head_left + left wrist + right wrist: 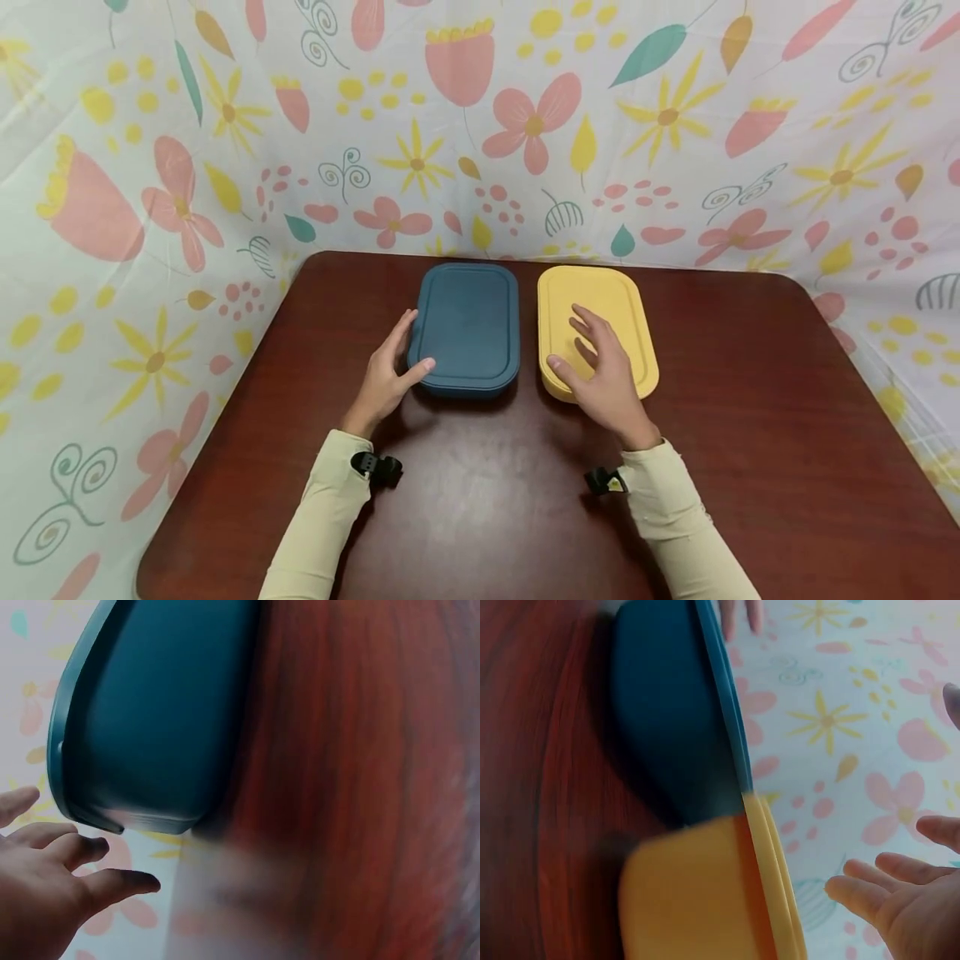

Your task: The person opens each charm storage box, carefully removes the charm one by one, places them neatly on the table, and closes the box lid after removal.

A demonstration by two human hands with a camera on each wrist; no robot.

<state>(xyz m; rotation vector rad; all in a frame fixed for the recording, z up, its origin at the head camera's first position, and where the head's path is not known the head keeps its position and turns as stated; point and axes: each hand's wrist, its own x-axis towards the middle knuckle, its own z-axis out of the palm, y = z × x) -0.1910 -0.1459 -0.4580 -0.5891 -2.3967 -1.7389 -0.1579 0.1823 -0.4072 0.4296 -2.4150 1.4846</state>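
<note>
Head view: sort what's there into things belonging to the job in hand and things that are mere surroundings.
Likely in the job:
- dark blue rounded-rectangular lidded box, left hand beside it
- yellow rounded-rectangular lidded box, right hand over it

Just surroundings:
- glossy reddish-brown tabletop
- white floral-print cloth behind
- black wrist devices, worn

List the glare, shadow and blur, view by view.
Head view: pale glare on the table, dark shadow at the near edge of the blue box; left wrist view: table grain smeared, hazy toward the bottom; right wrist view: blurred edges on the yellow box.
</note>
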